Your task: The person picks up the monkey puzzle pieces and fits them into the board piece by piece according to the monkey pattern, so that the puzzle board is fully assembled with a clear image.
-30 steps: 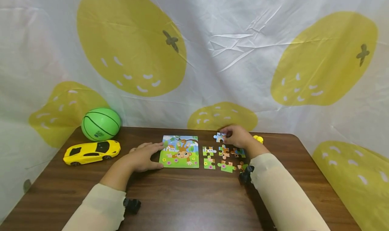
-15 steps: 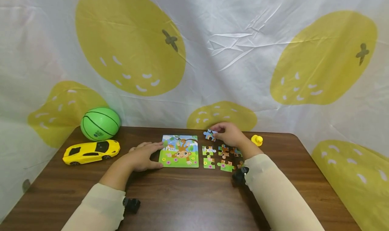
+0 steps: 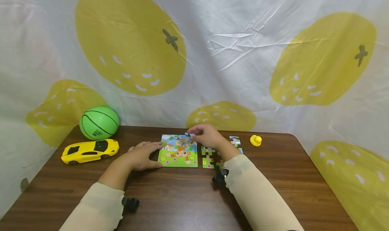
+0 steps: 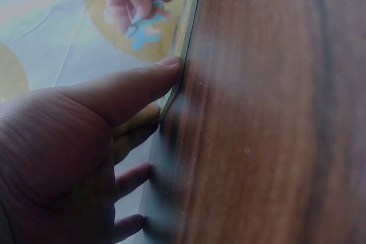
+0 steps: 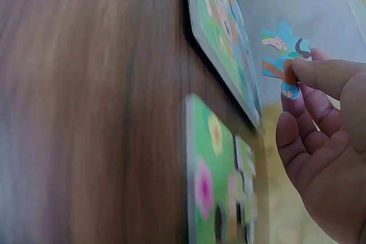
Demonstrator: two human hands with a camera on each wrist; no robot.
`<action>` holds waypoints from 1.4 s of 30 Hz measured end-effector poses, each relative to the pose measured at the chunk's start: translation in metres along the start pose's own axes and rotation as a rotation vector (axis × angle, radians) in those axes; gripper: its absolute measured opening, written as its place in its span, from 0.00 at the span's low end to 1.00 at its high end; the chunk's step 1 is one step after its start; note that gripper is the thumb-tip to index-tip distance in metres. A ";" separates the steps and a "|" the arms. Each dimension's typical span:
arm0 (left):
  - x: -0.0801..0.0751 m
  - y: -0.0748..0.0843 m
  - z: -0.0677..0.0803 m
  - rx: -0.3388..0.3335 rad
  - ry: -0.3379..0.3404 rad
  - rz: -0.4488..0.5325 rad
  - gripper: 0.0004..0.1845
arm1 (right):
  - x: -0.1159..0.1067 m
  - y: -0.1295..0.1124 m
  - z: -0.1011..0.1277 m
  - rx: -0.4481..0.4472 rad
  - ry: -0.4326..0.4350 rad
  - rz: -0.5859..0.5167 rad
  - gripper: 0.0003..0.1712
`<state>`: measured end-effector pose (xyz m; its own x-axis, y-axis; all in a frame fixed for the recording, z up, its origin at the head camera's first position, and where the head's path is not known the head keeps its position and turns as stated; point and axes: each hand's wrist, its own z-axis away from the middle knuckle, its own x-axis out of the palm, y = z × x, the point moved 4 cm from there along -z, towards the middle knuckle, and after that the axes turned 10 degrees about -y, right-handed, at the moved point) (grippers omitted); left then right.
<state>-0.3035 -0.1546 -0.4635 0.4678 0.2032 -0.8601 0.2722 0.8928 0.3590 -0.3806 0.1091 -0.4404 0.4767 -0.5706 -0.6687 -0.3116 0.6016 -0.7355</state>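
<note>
A square puzzle board [image 3: 174, 161] with a monkey picture lies flat near the back of the table. My left hand [image 3: 140, 157] rests beside its left edge, with the thumb near the front corner and the fingers spread farther back. In the left wrist view, the thumb touches the rim of the board [image 4: 184, 44]. Over the board's back right corner, my right hand [image 3: 209, 136] pinches a blue jigsaw piece [image 5: 277, 50] between thumb and fingers. The right wrist view shows this piece raised above the board, tilted, with knobs on its edges.
Right of the board lie several loose jigsaw pieces [image 3: 208, 162], partly hidden under my right wrist. A yellow rubber duck [image 3: 255, 140] sits farther right. At the left stand a yellow toy car [image 3: 89, 151] and a green ball [image 3: 99, 123]. A lemon-print curtain [image 3: 231, 69] hangs behind the table.
My right hand has carried the jigsaw piece leftward, from above the loose pieces to over the board's back right corner. The duck and another piece have come into view. My left hand stays put.
</note>
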 end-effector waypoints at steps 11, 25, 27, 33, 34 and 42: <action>0.000 0.000 0.001 -0.003 -0.008 0.010 0.44 | 0.027 -0.009 -0.025 0.012 -0.076 -0.059 0.13; -0.005 0.004 0.003 0.002 -0.011 0.007 0.44 | 0.035 -0.008 -0.033 0.080 -0.127 0.000 0.22; -0.004 0.004 0.004 0.005 -0.012 0.006 0.44 | 0.036 -0.009 -0.034 0.076 -0.139 0.045 0.22; -0.004 0.004 0.003 0.006 -0.015 0.011 0.44 | 0.037 -0.010 -0.035 0.088 -0.154 0.148 0.25; -0.004 0.004 0.003 0.005 -0.016 0.012 0.44 | 0.037 -0.010 -0.035 0.092 -0.156 0.156 0.25; -0.004 0.004 0.003 0.011 -0.013 0.007 0.44 | 0.036 -0.012 -0.036 0.111 -0.168 0.203 0.26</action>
<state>-0.3017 -0.1532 -0.4579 0.4806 0.2042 -0.8528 0.2777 0.8870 0.3690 -0.3896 0.0610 -0.4600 0.5463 -0.3368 -0.7669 -0.3274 0.7569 -0.5656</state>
